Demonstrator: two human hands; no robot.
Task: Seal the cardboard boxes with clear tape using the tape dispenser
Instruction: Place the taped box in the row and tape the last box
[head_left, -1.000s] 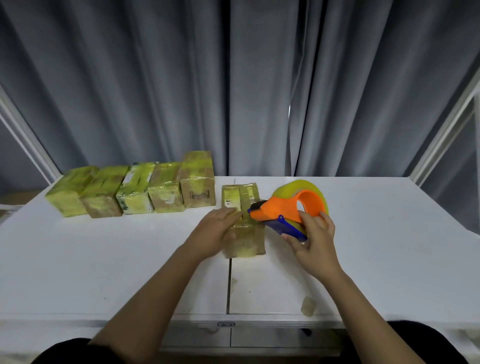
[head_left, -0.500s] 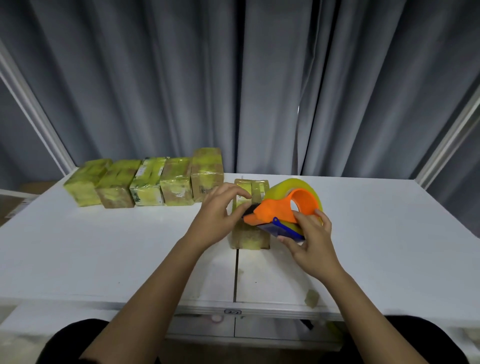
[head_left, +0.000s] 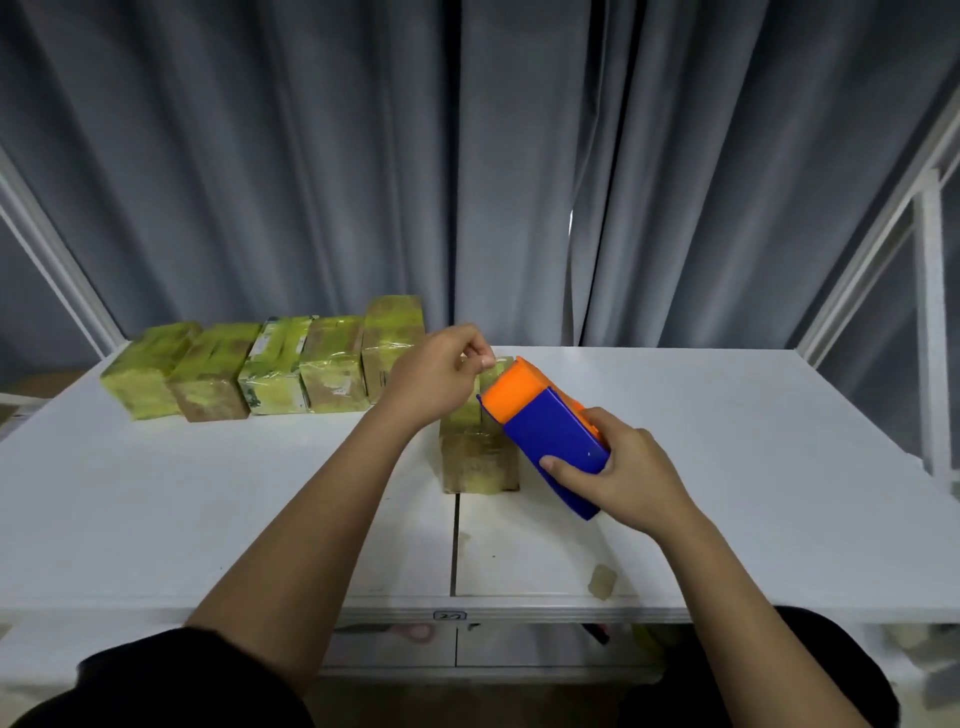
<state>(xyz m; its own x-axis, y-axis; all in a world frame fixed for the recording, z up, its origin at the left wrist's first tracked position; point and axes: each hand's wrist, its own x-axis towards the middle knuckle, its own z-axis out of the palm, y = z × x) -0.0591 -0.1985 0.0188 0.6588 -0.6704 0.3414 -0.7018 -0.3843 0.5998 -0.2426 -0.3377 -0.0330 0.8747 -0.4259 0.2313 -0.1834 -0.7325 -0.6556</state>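
A small cardboard box (head_left: 478, 462) wrapped in yellowish clear tape stands at the middle of the white table (head_left: 727, 467). My right hand (head_left: 623, 475) grips the blue handle of the orange and blue tape dispenser (head_left: 545, 431), whose orange head sits over the box's top right. My left hand (head_left: 436, 382) hovers above the far end of the box, thumb and forefinger pinched together on what looks like the clear tape end. The tape roll is hidden behind the dispenser body.
Several taped boxes (head_left: 270, 369) stand in a row at the back left of the table. A scrap of crumpled tape (head_left: 602, 581) lies near the front edge. Grey curtains hang behind, and a white frame (head_left: 930, 312) rises at the right.
The dispenser has turned so its blue underside faces me and its head tips down over the box. My left hand has lifted off the box and pinches at its far end.
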